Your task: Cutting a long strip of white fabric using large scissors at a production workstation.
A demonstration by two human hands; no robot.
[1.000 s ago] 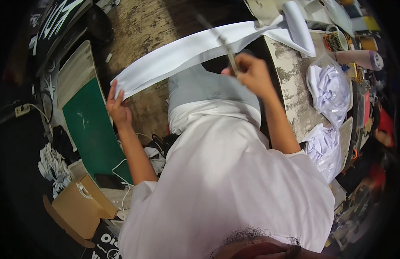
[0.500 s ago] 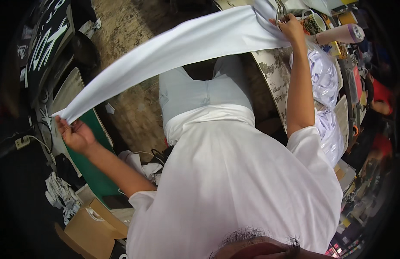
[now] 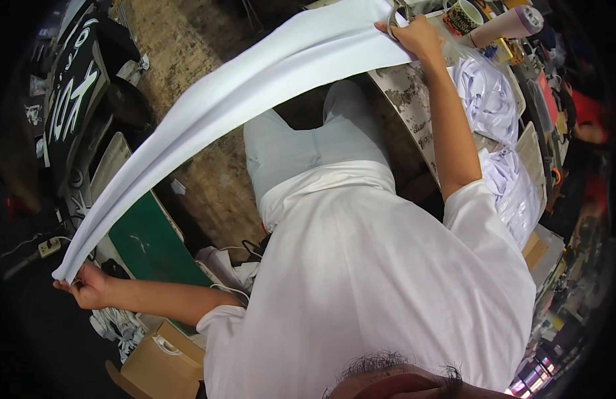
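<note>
A long white strip of cloth (image 3: 248, 86) stretches in front of me from far left to upper right, with lengthwise folds. My left hand (image 3: 88, 286) is closed on its narrow, gathered end, held out at the left. At the cloth's other end, my right hand (image 3: 417, 36) is closed round metal scissors (image 3: 399, 12), whose looped handles show beside the fingers. That end lies over the worn table (image 3: 414, 106). The blades are mostly hidden, and I cannot tell whether the right fingers also grip the cloth.
At the right stand a patterned mug (image 3: 462, 16), a pale flask-like cylinder (image 3: 507, 25) and clear bags of white cloth (image 3: 487, 100). A green-topped board (image 3: 155, 233), an open cardboard box (image 3: 165, 359) and a power socket (image 3: 49, 247) are at the left.
My left hand has moved outward and down toward me, pulling the cloth's end along. My right hand, with the scissors, has shifted slightly left. The view has turned a little.
</note>
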